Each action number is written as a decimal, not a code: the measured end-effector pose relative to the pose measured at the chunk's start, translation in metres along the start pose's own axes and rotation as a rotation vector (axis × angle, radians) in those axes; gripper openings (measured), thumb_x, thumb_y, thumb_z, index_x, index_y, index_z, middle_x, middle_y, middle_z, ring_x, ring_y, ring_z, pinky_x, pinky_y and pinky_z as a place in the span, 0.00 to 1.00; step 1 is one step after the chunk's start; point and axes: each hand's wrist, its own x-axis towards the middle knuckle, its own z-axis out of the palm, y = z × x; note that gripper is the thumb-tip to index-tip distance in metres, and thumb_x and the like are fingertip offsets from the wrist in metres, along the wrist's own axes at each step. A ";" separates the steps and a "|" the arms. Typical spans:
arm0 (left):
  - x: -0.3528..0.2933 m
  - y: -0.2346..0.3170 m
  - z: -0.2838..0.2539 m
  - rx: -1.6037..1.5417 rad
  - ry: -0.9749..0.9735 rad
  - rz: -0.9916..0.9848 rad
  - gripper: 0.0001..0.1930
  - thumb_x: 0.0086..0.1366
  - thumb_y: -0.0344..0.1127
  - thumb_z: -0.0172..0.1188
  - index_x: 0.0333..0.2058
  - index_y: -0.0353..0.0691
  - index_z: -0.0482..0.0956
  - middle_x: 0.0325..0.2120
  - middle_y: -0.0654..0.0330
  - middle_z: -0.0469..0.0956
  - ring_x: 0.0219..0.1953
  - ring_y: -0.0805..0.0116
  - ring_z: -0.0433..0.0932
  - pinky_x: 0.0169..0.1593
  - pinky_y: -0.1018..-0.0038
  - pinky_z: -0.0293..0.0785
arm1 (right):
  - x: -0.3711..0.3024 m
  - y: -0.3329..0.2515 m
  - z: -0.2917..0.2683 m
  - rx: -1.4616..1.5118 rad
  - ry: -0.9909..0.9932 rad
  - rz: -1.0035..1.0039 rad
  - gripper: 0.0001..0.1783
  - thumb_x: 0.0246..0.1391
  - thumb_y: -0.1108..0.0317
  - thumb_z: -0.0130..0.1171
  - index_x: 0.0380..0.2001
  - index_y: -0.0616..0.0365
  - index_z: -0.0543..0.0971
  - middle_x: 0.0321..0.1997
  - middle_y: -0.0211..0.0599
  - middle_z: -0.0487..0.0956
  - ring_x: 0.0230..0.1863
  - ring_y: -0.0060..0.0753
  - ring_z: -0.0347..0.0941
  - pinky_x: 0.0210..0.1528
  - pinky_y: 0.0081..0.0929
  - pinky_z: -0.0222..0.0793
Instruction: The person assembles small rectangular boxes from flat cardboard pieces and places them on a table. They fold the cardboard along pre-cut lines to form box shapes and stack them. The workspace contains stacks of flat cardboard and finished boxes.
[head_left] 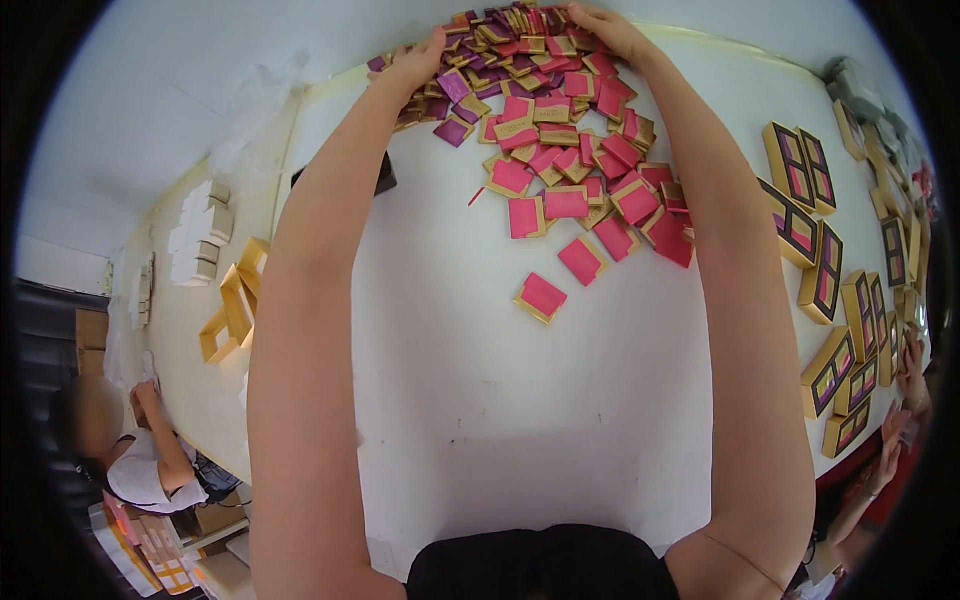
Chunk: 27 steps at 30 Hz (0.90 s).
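Observation:
A heap of small flat packets, pink and gold (566,204) in the middle and purple and gold (455,133) at the left, spreads over the far part of the white table. At the heap's far left edge lies my left hand (420,62), its fingers apart and against the purple packets. My right hand (608,30) reaches the far right edge, fingers stretched out along the packets there. Neither hand visibly grips a packet; some fingertips are hidden among them. One pink packet (541,296) lies nearest me, apart from the heap.
On the right stand several gold boxes with dark divided frames (822,272), some holding coloured packets. Gold empty frames (236,305) and white box stacks (203,233) are at the left. A dark object (387,175) sits behind my left forearm. Co-workers (150,455) work at both sides.

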 end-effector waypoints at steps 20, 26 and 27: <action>-0.303 0.107 0.095 0.440 -0.030 1.200 0.34 0.65 0.55 0.60 0.68 0.62 0.64 0.73 0.63 0.53 0.75 0.50 0.47 0.65 0.21 0.35 | -0.319 -0.111 -0.065 -1.727 -0.044 -0.011 0.17 0.58 0.67 0.54 0.49 0.60 0.80 0.61 0.41 0.77 0.65 0.43 0.70 0.71 0.61 0.49; -0.299 0.125 0.106 0.524 0.348 0.903 0.41 0.64 0.64 0.58 0.70 0.50 0.61 0.74 0.57 0.50 0.76 0.47 0.45 0.64 0.22 0.38 | -0.266 -0.074 -0.046 -1.486 0.006 0.109 0.21 0.55 0.67 0.52 0.52 0.62 0.77 0.55 0.50 0.78 0.60 0.48 0.73 0.71 0.60 0.50; -0.299 0.123 0.106 0.525 0.353 0.850 0.42 0.63 0.64 0.58 0.70 0.50 0.61 0.74 0.56 0.50 0.75 0.46 0.45 0.64 0.21 0.38 | -0.264 -0.085 -0.032 -1.335 -0.109 0.178 0.24 0.55 0.68 0.53 0.55 0.62 0.75 0.54 0.51 0.79 0.60 0.51 0.73 0.70 0.62 0.52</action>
